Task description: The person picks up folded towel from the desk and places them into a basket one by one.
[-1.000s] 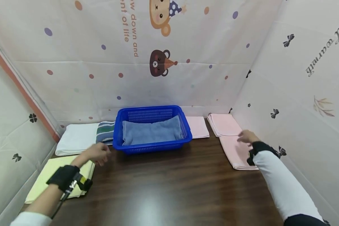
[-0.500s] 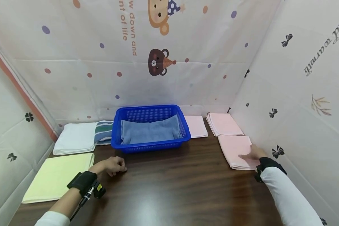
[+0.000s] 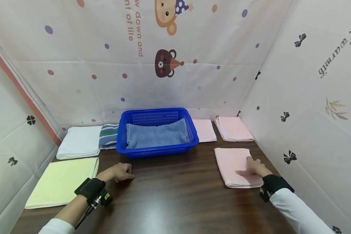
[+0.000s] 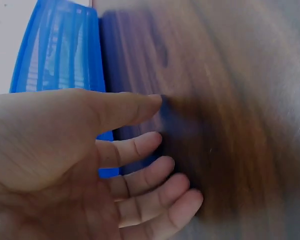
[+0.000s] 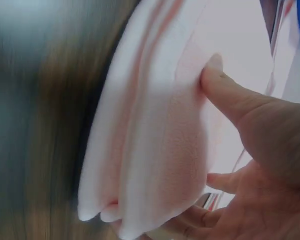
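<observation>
The head view is bright, with pale glare on the dark brown wood-grain tabletop (image 3: 175,198); the left wrist view is dimmer, the right blurred, its pale pink folded cloth towel (image 5: 175,145) partly washed out.

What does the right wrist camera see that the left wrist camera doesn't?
Only the right wrist view shows the right hand and the pink towel. The hand is touching the towel, and you can see the folds along its edge.

Only the left wrist view shows the left hand, with its thumb and four fingers. It holds nothing.

Both show the brown table. The left view has a big piece of the blue basket; the right view has just a bit of blue in a corner, probably the same basket.
</observation>
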Available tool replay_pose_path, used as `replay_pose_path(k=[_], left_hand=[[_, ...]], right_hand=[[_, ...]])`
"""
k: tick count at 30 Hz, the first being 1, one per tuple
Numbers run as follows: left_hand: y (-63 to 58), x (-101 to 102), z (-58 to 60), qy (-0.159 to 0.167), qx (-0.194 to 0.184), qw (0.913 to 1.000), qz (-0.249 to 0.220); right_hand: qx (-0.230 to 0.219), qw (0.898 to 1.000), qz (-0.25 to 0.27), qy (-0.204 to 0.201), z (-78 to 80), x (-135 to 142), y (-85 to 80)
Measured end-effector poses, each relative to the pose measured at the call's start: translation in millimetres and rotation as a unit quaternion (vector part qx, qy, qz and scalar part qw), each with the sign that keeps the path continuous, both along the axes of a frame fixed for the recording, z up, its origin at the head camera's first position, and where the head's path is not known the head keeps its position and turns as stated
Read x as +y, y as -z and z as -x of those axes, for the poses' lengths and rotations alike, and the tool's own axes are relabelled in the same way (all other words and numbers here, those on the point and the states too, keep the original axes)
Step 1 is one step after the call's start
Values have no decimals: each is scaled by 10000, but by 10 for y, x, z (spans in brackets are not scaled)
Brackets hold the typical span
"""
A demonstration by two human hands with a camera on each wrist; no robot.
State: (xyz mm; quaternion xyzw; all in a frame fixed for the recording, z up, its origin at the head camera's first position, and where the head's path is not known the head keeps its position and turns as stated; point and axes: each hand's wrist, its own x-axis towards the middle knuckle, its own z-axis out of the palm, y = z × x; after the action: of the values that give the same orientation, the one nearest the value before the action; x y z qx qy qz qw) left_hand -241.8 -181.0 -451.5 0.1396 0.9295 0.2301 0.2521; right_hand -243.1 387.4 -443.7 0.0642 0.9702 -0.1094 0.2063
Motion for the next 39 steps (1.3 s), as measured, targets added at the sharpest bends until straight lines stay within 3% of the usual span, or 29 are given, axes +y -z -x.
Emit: replay_pose_path(k=[3, 7, 13, 17, 20, 23, 26, 30, 32, 35, 39], left_hand=[[24, 62, -37, 222, 390, 9990, -53], [73, 153, -68, 399, 789, 9937, -682], [66, 314, -122, 367, 238, 9891, -1409], [8, 394, -186, -23, 51, 9915, -1297], [-17, 416, -241, -645, 13, 9908, -1190], [-11, 394, -293, -1320, -96, 9826, -1302], [27, 359, -329, -1913, -383, 9648, -1765], [93, 322, -363, -2409, -852, 9380, -2344], [119, 322, -382, -2536, -1021, 9301, -2452], [149, 362, -407, -2601, -1114, 9256, -2514], [199, 438, -446, -2534, -1169, 9296, -2409]], right_hand=[[305, 9989, 28, -344, -71, -277, 44], [619, 9961, 157, -617, -145, -813, 79], [830, 9928, 340, -793, -218, -1744, 137], [857, 9835, 1226, -1013, -271, -2303, 120], [794, 9643, 2218, -1213, -309, -2606, 92], [772, 9398, 3142, -1102, -328, -2766, 101], [608, 9128, 4018, -408, -339, -2773, 144], [12, 8637, 4977, 797, -347, -2662, 199], [-355, 8432, 5259, 1062, -346, -2601, 222], [-788, 8327, 5381, 1041, -336, -2537, 244], [-1118, 8285, 5419, 855, -330, -2507, 273]])
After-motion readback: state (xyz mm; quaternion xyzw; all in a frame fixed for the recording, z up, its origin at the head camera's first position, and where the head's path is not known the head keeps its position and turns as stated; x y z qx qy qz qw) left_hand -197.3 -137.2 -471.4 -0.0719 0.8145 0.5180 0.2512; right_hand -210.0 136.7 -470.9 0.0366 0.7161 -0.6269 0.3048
